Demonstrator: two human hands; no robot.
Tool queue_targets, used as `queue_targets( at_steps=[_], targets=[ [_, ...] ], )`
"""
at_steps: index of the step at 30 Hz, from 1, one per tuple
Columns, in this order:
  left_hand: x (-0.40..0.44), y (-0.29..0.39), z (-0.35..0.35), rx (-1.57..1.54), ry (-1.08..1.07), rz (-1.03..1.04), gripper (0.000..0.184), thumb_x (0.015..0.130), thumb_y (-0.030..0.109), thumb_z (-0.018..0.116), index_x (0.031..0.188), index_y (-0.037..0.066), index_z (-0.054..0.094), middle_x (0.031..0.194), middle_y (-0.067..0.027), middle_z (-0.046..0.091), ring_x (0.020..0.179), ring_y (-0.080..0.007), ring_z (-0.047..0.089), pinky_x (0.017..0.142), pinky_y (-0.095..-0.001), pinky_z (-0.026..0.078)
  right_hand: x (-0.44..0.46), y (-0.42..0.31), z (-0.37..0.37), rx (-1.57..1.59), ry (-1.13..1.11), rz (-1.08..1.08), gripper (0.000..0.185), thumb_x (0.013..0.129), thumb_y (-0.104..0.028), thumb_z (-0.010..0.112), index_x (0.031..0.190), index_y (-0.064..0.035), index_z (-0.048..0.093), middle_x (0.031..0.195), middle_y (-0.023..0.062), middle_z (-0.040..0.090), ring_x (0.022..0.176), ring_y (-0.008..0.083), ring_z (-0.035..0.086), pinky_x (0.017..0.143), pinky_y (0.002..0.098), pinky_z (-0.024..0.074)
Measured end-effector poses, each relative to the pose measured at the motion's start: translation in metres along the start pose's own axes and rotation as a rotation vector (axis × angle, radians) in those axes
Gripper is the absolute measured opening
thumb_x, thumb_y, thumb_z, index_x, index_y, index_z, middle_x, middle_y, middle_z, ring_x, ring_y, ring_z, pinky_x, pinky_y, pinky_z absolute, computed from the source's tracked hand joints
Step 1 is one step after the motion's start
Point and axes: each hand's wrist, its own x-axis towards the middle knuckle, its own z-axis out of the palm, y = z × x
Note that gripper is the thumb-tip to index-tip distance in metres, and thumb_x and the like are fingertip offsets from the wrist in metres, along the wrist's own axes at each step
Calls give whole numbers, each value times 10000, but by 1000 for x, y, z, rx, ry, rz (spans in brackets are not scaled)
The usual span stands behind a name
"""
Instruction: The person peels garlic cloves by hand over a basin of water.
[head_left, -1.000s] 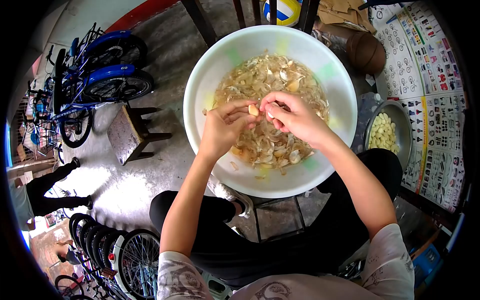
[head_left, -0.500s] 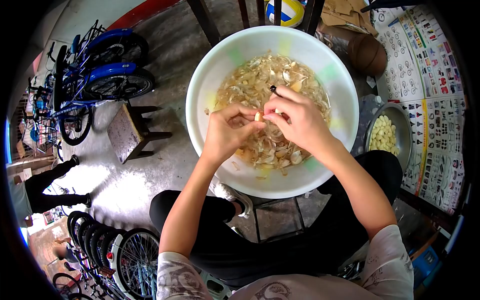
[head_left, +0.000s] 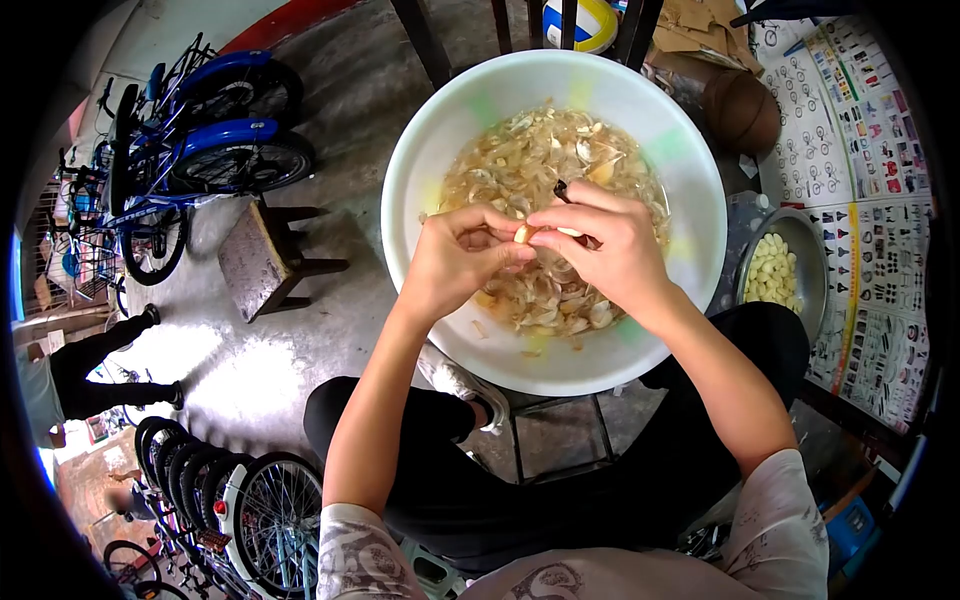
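Over a wide white basin (head_left: 405, 200), my left hand (head_left: 455, 258) pinches a pale garlic clove (head_left: 522, 234) between thumb and fingertips. My right hand (head_left: 615, 245) is closed, its thumb and forefinger meeting the same clove. A small whitish piece (head_left: 570, 232) shows between the right thumb and fingers; its kind is unclear. Something small and black (head_left: 561, 190) sticks up at the right fingers, too little of it visible to name. Beneath both hands, garlic skins (head_left: 560, 295) float in cloudy water, with some pale bits among them.
To the right stands a metal bowl (head_left: 815, 270) of peeled garlic cloves (head_left: 772, 270), beside a printed sheet (head_left: 840, 120). A brown ball (head_left: 741, 112) and a volleyball (head_left: 582, 25) lie beyond the basin. A wooden stool (head_left: 258, 262), parked bicycles (head_left: 240, 150) and a person's legs (head_left: 105, 365) are leftward.
The view has shifted slightly, so the basin sits a little further right. My right fingers have turned a bit around the clove, and a whitish piece now shows in that hand.
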Motion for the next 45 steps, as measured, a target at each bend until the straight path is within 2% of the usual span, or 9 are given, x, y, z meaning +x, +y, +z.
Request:
queue_targets(
  at_steps=[3,10,15,18,26,29,33,38,45],
  targets=[
    [1,0,0,-8,5,-4,203,867,51,757,1020,-47,668,909,-99,730,820,-120,698,711,-241,574,-2,-1,3,39,42,40,152,757,-99,787,898,-69,740,767,51,592,621,222,615,545,342,481],
    [0,0,0,17,4,20,180,865,48,757,1000,-34,672,889,-87,727,795,-114,698,695,-235,574,-3,-7,3,-41,52,12,131,757,-108,790,868,-71,732,774,43,603,624,212,630,534,330,496],
    [0,0,2,19,1,13,152,855,16,754,976,-30,675,894,-91,724,777,-119,699,659,-248,589,-2,-7,2,-132,61,-83,122,742,-61,797,841,-44,729,712,44,579,568,186,570,500,313,439],
    [0,4,3,-9,6,-54,155,854,-13,748,964,-56,648,906,-104,713,805,-146,702,700,-275,593,-4,-7,2,-161,55,-105,116,736,-45,789,835,-49,729,720,50,581,580,198,580,507,320,446],
    [0,2,-1,6,-18,-12,181,850,25,766,985,-19,653,905,-85,722,806,-117,701,659,-244,586,1,-10,4,111,-8,144,144,762,10,783,895,-30,742,774,62,620,660,171,639,566,291,485],
    [0,-1,0,-17,-9,14,175,853,30,764,978,-23,655,892,-79,720,796,-111,697,656,-239,582,0,-7,7,91,34,92,90,780,-63,771,866,-63,743,765,52,611,631,219,629,555,331,492],
    [-2,0,-2,52,-11,-41,167,850,37,769,964,-19,661,876,-75,718,793,-108,696,648,-236,575,-2,-6,7,-23,-8,35,114,766,-21,782,870,-37,740,765,56,619,648,201,630,565,312,492],
    [1,-10,-3,23,-34,-27,173,838,38,780,956,-16,666,864,-67,718,758,-94,687,622,-232,558,0,-8,3,-30,-49,30,48,797,-116,748,832,-89,731,780,51,611,633,244,637,563,349,511],
    [3,-14,-7,54,-71,-37,177,836,50,784,969,-8,681,869,-48,714,743,-87,680,601,-232,551,-1,-4,1,-27,-117,51,53,815,-115,727,821,-74,695,799,59,612,628,259,629,550,352,498]
  ],
)
